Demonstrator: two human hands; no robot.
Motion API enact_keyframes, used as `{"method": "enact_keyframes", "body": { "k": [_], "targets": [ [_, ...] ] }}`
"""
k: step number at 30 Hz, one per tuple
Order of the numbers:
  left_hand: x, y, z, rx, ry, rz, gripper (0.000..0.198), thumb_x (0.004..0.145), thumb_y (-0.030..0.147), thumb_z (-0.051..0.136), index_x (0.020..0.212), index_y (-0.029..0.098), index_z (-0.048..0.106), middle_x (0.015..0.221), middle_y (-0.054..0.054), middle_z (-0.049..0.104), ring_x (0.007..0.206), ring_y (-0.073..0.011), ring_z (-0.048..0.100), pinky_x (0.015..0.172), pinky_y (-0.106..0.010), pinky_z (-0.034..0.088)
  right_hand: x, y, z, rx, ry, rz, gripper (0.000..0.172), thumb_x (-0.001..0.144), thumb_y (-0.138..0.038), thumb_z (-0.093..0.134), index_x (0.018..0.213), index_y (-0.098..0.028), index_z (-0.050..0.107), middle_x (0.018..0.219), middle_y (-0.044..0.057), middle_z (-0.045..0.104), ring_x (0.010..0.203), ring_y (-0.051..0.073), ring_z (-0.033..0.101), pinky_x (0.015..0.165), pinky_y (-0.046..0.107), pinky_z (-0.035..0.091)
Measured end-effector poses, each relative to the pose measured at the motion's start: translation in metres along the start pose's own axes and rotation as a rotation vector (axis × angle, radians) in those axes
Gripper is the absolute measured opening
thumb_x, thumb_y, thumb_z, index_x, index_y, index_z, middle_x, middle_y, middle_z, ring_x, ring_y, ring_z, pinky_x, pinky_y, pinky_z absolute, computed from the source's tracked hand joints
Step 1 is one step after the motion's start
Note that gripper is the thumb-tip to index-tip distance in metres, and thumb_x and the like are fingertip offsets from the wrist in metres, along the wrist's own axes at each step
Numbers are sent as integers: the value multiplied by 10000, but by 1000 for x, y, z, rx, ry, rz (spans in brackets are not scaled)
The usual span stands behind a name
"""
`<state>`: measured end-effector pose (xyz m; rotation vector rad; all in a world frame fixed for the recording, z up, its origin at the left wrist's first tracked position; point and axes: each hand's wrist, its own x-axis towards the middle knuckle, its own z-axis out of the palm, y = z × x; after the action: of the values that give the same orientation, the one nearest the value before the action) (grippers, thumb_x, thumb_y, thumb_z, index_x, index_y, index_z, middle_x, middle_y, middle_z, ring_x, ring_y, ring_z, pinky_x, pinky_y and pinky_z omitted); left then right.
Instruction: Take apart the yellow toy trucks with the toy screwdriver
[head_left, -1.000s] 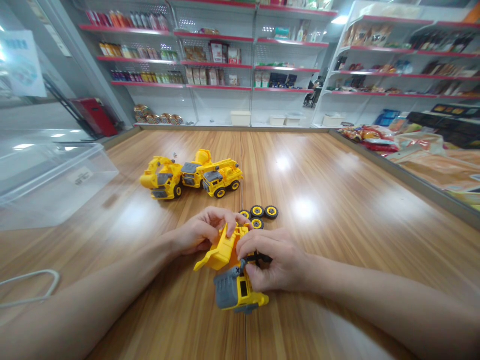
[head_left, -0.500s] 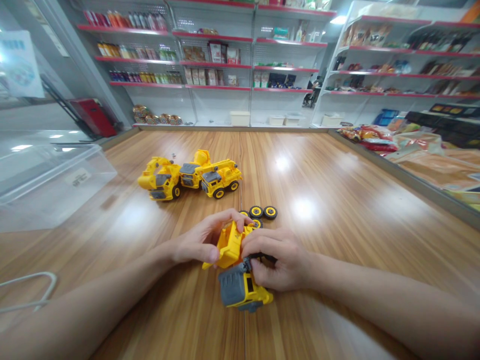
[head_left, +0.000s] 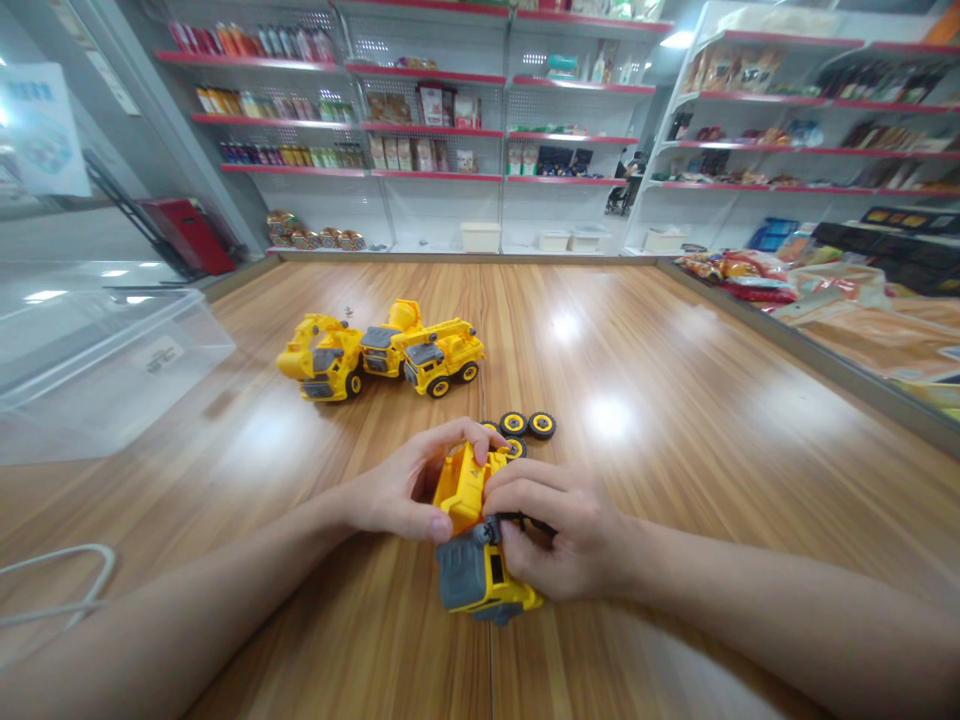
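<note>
A yellow toy dump truck [head_left: 491, 575] with a grey cab front is tilted between my hands over the table. My left hand [head_left: 409, 485] is closed around its yellow dump bed [head_left: 463, 490], with the thumb at the bed's near edge and the fingers over the far side. My right hand [head_left: 559, 525] grips the truck's side just behind the cab, fingers bent; part of the chassis and a dark piece beneath those fingers are hidden. Just beyond my hands lie several loose black toy wheels [head_left: 541, 425] with yellow hubs.
Farther left stand a yellow toy excavator [head_left: 322, 360], a toy cement mixer [head_left: 382, 350] and a toy crane truck [head_left: 446, 362]. A clear plastic bin [head_left: 112, 370] sits at the left edge, near a white cable [head_left: 97, 580]. Packaged goods [head_left: 840, 300] lie beyond the right rim.
The dump bed has shifted slightly toward the cab, and my left thumb has moved right along with it. My right hand has tilted slightly downward on the truck's side.
</note>
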<state>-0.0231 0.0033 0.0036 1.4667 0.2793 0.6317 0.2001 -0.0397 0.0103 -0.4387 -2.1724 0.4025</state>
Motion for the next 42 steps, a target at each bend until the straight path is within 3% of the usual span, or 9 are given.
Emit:
{"method": "enact_keyframes", "body": {
  "k": [9, 14, 17, 21, 25, 31, 37, 42],
  "targets": [
    [1, 1, -1, 27, -27, 26, 608, 652, 424, 798, 1115, 196, 476, 1402, -164, 411, 1181, -309, 512, 925, -379, 429, 1, -1, -8, 8, -116, -42, 270, 807, -148, 516, 1068, -189, 572, 979, 69, 668, 879, 156, 656, 733, 255, 570],
    [2, 4, -3, 124, -28, 38, 643, 687, 502, 744, 1202, 183, 529, 1392, -165, 436, 1254, -357, 457, 981, -425, 412, 4, 3, -11, 52, -169, -69, 164, 879, -216, 543, 1032, -177, 586, 984, 86, 660, 869, 157, 646, 740, 260, 563],
    [2, 6, -2, 240, 13, 79, 724, 730, 559, 676, 1312, 153, 531, 1362, -175, 450, 1251, -372, 447, 1018, -448, 385, 3, 3, -11, 85, -141, -60, 128, 894, -218, 545, 1008, -175, 586, 946, 84, 665, 845, 156, 648, 735, 259, 553],
    [1, 8, 4, 269, 69, 80, 860, 687, 545, 727, 1410, 179, 439, 1319, -165, 425, 1088, -328, 549, 869, -393, 471, 1, 1, -10, 96, -37, 34, 115, 863, -211, 563, 969, -171, 577, 812, 46, 664, 703, 135, 632, 648, 243, 521],
    [0, 13, 7, 463, 93, 150, 696, 695, 359, 760, 1329, 177, 537, 1213, -149, 492, 1063, -301, 546, 874, -379, 474, -2, 4, -7, 61, 40, 94, 66, 798, -213, 559, 859, -193, 545, 722, 8, 629, 570, 110, 561, 544, 223, 465],
    [0, 15, 6, 588, 144, 228, 440, 803, 339, 630, 1204, 158, 615, 1198, -164, 565, 1064, -298, 571, 830, -357, 499, -2, 8, -7, -27, 2, -18, 127, 781, -159, 494, 898, -208, 493, 687, -16, 590, 524, 98, 498, 484, 205, 409],
    [1, 16, 6, 676, 89, 335, 426, 813, 391, 553, 1123, 113, 641, 1109, -166, 635, 984, -283, 594, 863, -387, 475, 8, -1, -9, -72, -61, -105, 96, 771, -130, 430, 817, -213, 443, 612, -31, 518, 498, 102, 447, 454, 208, 371],
    [1, 13, 10, 539, 68, 238, 431, 830, 423, 517, 1096, 110, 644, 1075, -162, 642, 896, -264, 615, 745, -351, 498, 10, -5, -5, -71, -70, -107, 104, 774, -126, 422, 749, -224, 397, 665, 2, 581, 543, 103, 488, 478, 203, 390]
  ]
}}
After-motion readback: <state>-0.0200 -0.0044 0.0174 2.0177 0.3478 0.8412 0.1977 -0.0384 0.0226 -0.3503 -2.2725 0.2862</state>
